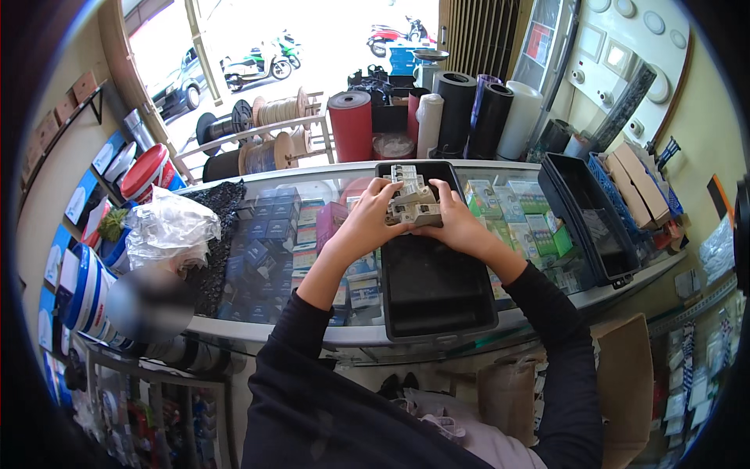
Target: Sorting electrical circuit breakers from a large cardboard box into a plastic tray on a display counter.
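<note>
A black plastic tray (442,281) lies lengthwise on a glass display counter (258,293). Over its far half, my left hand (375,211) and my right hand (454,214) close in from both sides on a cluster of white miniature circuit breakers (425,214). Fingers and thumbs of both hands press against this cluster. More breakers (403,173) sit just beyond, at the tray's far end. My fingers partly cover the pieces, so their exact arrangement is hard to tell. The tray's near half shows its bare black floor.
Small boxes (275,220) fill the case beneath the glass. A second black bin (592,228) and a blue basket (615,193) stand at right. Crumpled clear plastic (173,228) lies left. Upright sheet rolls (454,117) and cable spools (266,155) stand beyond the counter.
</note>
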The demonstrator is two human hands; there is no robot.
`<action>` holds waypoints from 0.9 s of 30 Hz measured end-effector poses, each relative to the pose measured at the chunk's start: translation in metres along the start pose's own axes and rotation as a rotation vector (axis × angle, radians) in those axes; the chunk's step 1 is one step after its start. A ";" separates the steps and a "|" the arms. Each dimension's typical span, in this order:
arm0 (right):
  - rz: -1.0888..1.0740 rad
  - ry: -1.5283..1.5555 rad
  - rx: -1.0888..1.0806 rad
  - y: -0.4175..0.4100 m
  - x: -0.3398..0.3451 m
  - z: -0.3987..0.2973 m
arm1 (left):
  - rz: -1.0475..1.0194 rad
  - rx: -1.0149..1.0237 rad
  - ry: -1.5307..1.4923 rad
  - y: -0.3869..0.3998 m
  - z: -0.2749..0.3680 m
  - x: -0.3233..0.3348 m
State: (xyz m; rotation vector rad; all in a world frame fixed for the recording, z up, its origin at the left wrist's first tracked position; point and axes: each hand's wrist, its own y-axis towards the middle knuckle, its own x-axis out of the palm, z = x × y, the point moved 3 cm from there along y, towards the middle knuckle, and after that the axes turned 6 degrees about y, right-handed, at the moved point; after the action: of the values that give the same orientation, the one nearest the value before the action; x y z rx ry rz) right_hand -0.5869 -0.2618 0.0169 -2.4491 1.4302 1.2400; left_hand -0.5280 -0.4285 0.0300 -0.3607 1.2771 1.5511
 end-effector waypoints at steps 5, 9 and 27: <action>-0.094 -0.010 0.028 0.004 -0.004 0.009 | 0.001 -0.021 -0.206 0.004 0.003 -0.004; -0.162 0.007 0.122 0.003 -0.024 -0.004 | -0.013 0.005 -0.218 0.005 0.000 -0.009; -0.277 -0.003 0.195 0.000 -0.012 0.001 | -0.089 0.114 0.151 0.008 -0.004 0.003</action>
State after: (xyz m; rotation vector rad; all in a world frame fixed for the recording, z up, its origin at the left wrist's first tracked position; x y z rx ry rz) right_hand -0.5909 -0.2526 0.0239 -2.4073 1.1037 0.9967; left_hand -0.5375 -0.4299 0.0302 -0.4621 1.4399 1.3904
